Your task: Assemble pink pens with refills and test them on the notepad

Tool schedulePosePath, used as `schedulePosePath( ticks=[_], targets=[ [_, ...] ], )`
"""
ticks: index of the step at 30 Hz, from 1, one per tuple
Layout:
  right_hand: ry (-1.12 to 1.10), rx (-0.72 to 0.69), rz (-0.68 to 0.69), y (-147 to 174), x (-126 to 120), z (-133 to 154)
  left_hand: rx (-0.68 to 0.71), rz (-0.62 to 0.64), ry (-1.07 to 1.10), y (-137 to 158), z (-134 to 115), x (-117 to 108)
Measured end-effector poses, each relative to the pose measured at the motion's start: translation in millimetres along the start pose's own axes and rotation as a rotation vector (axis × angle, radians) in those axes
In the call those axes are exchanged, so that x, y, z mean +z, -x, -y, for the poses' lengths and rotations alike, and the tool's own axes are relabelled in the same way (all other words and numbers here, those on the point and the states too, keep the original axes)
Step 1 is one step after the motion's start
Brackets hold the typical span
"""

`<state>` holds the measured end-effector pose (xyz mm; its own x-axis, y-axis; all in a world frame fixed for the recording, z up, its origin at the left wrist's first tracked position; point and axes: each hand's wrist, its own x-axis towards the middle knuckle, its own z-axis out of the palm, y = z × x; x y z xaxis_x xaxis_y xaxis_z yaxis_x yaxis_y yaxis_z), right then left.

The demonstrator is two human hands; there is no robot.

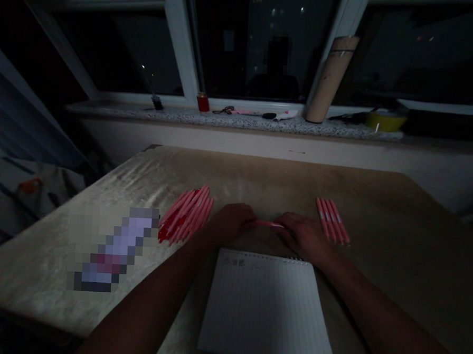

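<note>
A pink pen lies level between my two hands, above the far edge of a spiral-bound lined notepad. My left hand is closed around its left end, and my right hand grips the right end. Some fingertips are hidden in the dim light. To the left of my left hand is a loose pile of pink pens, with red parts showing among them. Several more pink pens lie side by side in a neat row, just right of my right hand. Faint handwriting marks the notepad's top left.
A pixelated object lies at the left of the worn table. Behind, the windowsill holds a red jar, a tall cardboard tube, a yellow tape roll and a dark box.
</note>
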<state>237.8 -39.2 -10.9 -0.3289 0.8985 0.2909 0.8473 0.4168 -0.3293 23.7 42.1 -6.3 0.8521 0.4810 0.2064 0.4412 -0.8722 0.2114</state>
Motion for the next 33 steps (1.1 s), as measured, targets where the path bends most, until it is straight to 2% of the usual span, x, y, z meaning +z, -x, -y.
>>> schedulePosePath(
  ticks=[4,8,12,15,19,25,29,33],
  targets=[
    [-0.188,0.062,-0.071,0,1,-3,-0.031,0.001,0.027,0,0,-3],
    [-0.349,0.168,-0.254,-1,5,-7,-0.076,0.012,0.067,0,1,-4],
    [-0.411,0.183,-0.396,-3,7,-4,-0.094,0.039,0.079,0,-3,-1],
    [-0.399,0.184,-0.417,-2,4,2,-0.084,0.055,0.085,-1,-6,0],
    [-0.427,0.172,-0.409,0,2,9,-0.109,0.014,0.095,-1,-5,-1],
    [-0.564,0.318,-0.493,-1,9,1,-0.138,-0.017,0.163,-1,-2,-2],
    [-0.843,0.476,-0.567,-4,11,-5,-0.137,0.017,0.181,1,-5,-4],
    [-1.237,0.448,-0.564,-7,9,-5,-0.152,0.06,0.214,0,-11,-6]
  ],
)
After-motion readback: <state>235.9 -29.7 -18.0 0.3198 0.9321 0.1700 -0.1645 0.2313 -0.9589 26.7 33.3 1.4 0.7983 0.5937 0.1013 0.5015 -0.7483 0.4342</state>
